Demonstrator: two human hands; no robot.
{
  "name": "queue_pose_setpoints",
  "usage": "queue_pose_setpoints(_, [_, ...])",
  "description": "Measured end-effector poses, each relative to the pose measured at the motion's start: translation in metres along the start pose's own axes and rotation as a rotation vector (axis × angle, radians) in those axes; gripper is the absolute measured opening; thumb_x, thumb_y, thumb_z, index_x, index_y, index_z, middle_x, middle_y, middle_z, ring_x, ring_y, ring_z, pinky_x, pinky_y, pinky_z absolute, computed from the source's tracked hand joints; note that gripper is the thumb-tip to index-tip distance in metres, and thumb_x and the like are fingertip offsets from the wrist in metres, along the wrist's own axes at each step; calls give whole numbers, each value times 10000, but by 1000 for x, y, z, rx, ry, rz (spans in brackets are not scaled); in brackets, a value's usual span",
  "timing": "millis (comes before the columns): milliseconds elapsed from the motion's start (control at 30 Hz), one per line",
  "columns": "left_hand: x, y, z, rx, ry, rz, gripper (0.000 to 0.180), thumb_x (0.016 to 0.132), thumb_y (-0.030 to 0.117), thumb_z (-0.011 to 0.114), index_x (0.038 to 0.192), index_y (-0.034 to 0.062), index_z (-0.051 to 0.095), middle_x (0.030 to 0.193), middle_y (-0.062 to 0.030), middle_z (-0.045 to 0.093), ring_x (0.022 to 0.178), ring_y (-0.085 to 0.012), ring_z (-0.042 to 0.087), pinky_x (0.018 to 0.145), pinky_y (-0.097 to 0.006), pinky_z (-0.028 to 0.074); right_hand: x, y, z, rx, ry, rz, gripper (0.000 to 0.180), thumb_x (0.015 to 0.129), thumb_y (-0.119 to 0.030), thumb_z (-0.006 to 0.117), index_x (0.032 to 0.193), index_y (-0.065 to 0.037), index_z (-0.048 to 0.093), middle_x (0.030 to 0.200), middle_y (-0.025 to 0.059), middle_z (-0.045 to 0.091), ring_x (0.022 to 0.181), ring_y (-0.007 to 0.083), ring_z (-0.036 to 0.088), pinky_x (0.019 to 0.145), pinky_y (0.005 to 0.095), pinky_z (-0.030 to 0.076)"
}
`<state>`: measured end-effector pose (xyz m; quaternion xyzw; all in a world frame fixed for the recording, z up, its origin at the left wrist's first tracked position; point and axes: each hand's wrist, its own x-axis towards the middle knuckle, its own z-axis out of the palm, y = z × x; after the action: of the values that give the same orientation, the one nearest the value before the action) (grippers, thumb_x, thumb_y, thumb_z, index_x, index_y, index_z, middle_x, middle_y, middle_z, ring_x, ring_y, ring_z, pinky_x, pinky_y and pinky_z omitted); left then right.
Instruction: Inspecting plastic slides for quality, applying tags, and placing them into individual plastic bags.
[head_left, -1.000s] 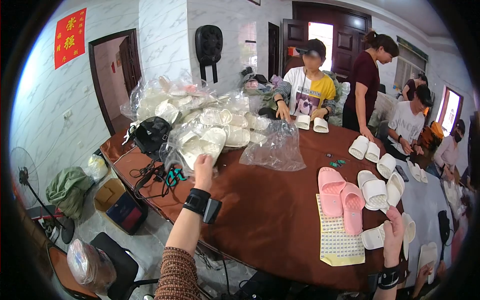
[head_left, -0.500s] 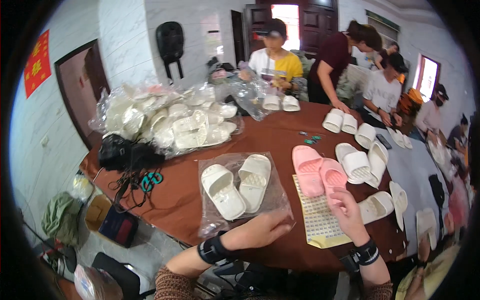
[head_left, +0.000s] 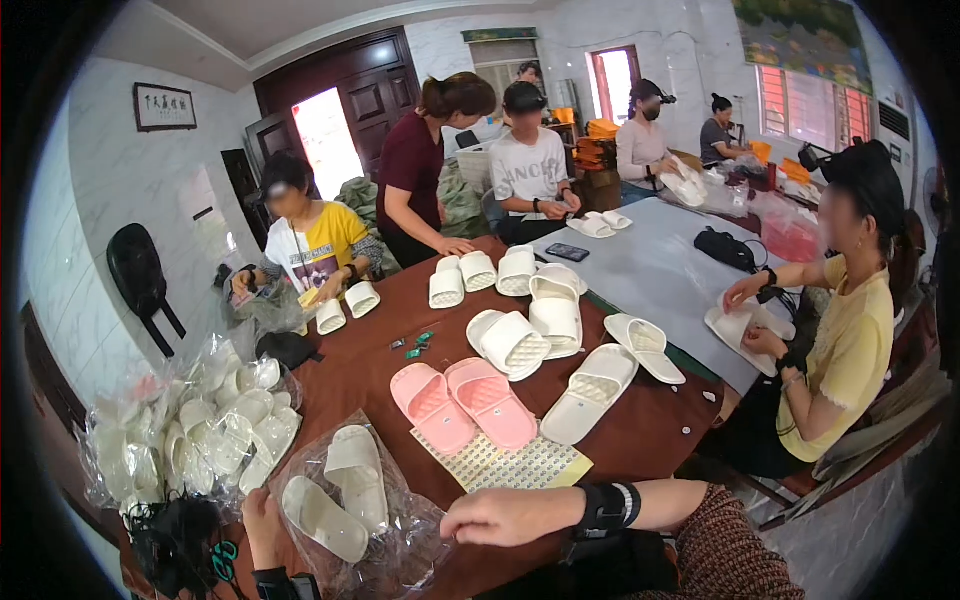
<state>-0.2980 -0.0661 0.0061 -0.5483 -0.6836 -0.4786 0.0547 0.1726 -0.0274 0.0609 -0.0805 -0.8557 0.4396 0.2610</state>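
White marble walls; dark wooden door

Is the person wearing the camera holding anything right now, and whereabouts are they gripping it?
The left hand grips the near left edge of a clear plastic bag holding two white slippers. The right hand rests beside the bag, seemingly holding nothing.

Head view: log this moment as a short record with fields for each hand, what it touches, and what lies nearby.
left hand: at the left edge of the clear plastic bag, gripping it
bag contents: pair of white slippers
right hand: resting on the bag's right side, fingers curled
nearby: pink slippers soles up; yellow sticker sheet under them
table: brown table
left side: pile of bagged white slippers
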Motion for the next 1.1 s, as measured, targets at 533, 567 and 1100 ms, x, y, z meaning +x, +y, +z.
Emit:
queue_pose_setpoints(533, [10,-21,31,-278,-296,-381,306,904,202,629,1059,-61,623,916,-72,648,818,-139,598,724,-275,481,36,37,75,-13,-76,38,473,925,-85,527,1348,73,387,1359,252,409,1201,400,496,988,437,415])
queue_pose_setpoints(567, [11,-24,30,-233,-371,-386,259,894,190,635,1003,-45,641,849,-52,646,754,-128,596,663,-273,486,40,41,74,-25,-58,82,496,923,-81,528,1370,69,373,1374,262,400,1218,407,488,993,437,415])
queue_pose_setpoints(1100, [-22,73,17,-150,-632,-437,121,833,77,590,822,-34,637,623,-69,619,485,-112,580,409,-257,452,48,66,51,-420,51,63,235,891,-112,554,1069,37,513,1018,223,534,943,396,555,820,482,444])
